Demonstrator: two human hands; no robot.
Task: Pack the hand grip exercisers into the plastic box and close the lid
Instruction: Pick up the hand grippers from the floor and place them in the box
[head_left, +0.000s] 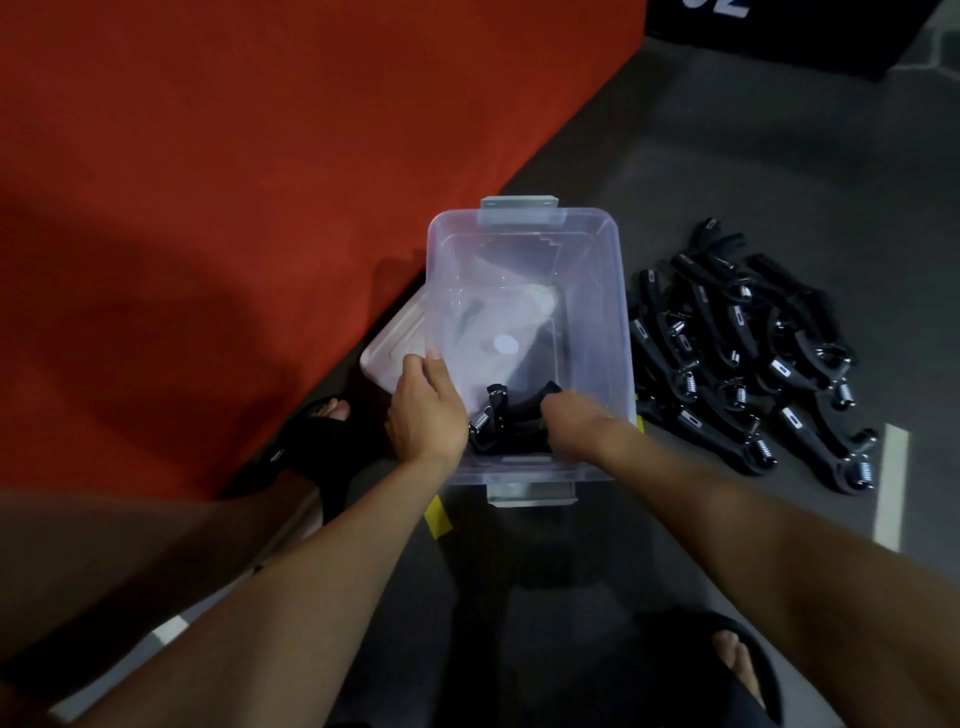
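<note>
Black sandals sit nearest, the right sandal (727, 670) at the bottom edge and the left sandal (317, 441) up by the red mat; both stand on the grey floor (779, 156). Two bare forearms reach forward from there over the near end of the clear plastic box (608, 291), which stands open on the floor with a grey latch (531, 492) at its near rim and another latch (521, 208) at its far rim. The right hand (571, 418) is inside the box at its near end, fingers curled round a black hand grip exerciser (511, 418) whose coiled steel spring shows just left of the knuckles. The left hand (427, 408) rests at the box's left wall, its fingers bent over the rim; whether it truly grips the rim cannot be told. A yellow tape strip (437, 519) lies on the floor under the left wrist. Just left of the box, partly tucked beneath it, lies the clear lid (392, 345). To the right of the box, near but apart from it, a pile of exercisers (743, 353) sprawls on the floor, with a white floor line (891, 483) beside it. Beyond, the red mat (234, 156) fills the left side.
</note>
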